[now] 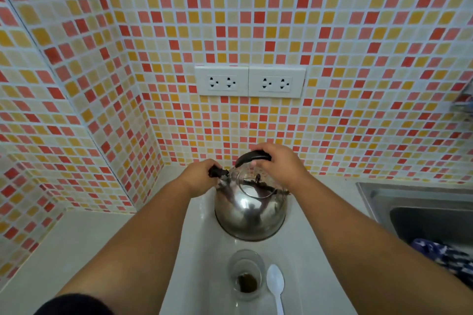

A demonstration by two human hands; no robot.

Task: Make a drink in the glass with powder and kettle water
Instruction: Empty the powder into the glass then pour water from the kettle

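A shiny steel kettle (249, 215) stands on the white counter (76, 243) against the tiled wall. My right hand (277, 163) grips its black handle on top. My left hand (202, 178) pinches the small black cap at the spout on the kettle's left side. Nearer to me stands a clear glass (246, 275) with a little dark brown powder at its bottom. A white plastic spoon (276, 286) lies on the counter just right of the glass.
A steel sink (419, 210) is set into the counter on the right, with a blue patterned cloth (445, 258) at its near edge. Two double wall sockets (249, 82) sit above the kettle. Tiled walls close in the back and left.
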